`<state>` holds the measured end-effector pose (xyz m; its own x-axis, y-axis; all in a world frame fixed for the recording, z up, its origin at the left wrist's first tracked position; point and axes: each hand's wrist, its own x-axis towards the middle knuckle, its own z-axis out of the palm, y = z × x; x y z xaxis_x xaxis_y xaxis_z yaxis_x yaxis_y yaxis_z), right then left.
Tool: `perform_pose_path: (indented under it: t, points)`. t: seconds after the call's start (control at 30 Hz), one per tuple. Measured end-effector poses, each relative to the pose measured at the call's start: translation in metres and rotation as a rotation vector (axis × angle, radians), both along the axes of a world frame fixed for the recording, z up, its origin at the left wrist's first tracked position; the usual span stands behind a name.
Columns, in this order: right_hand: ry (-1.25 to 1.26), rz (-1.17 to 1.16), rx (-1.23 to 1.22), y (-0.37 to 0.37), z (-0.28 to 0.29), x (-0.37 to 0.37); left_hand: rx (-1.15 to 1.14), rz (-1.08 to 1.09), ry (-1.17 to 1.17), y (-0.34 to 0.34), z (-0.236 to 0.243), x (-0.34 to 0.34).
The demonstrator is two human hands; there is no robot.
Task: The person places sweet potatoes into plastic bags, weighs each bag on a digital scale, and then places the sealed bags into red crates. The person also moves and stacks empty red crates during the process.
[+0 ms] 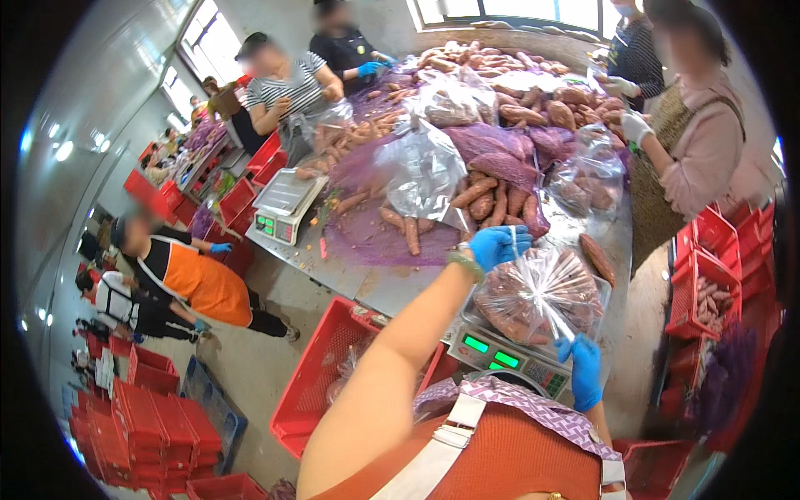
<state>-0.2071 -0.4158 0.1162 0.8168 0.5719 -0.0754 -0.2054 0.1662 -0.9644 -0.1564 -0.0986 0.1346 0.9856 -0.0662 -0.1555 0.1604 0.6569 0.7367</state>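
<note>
My left hand [497,246], in a blue glove, pinches the gathered top of a clear plastic bag [537,296] filled with sweet potatoes. The bag rests on a digital scale [508,357] with green lit digits. My right hand [582,367], also blue-gloved, grips the twisted neck of the same bag lower down, near the scale's front right. Just beyond the bag, loose sweet potatoes [487,200] lie piled on the metal table [392,283], among purple mesh sacks and more clear bags.
A red crate [321,383] stands under the table to my left. A second scale [283,204] sits at the table's left end. Several people work around the table; one crouches by stacked red crates [142,429]. More red crates [708,275] stand on the right.
</note>
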Motion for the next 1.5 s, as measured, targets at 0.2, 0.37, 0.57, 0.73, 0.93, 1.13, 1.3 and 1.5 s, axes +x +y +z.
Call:
perform_pose_path:
  t: [0.2,0.37,0.57,0.73,0.93,1.13,1.3,1.5]
  points:
    - [0.111,-0.111,0.103,0.045,0.043,0.033,0.395,-0.308,-0.159,-0.032,0.055,-0.039]
    - [-0.308,0.000,-0.131,0.078,0.032,0.046,0.682,-0.581,-0.248,-0.056,0.054,-0.053]
    - [-0.631,-0.181,-0.119,0.092,0.023,0.044,1.345,-0.306,-0.203,-0.043,0.024,-0.026]
    - [-0.303,0.118,-0.493,0.037,-0.016,-0.012,0.664,0.282,0.204,0.025,-0.063,0.016]
    - [0.056,0.090,-0.247,0.024,-0.025,-0.029,0.859,0.281,0.139,-0.002,-0.073,0.034]
    - [0.001,-0.137,-0.208,0.007,-0.031,-0.019,0.792,0.311,0.030,-0.019,-0.036,-0.002]
    - [0.175,-0.274,-0.281,-0.021,-0.048,-0.004,1.597,0.408,-0.322,-0.051,-0.019,-0.050]
    - [0.090,-0.312,-0.231,-0.027,-0.038,0.007,1.824,0.163,-0.174,-0.081,0.014,-0.058]
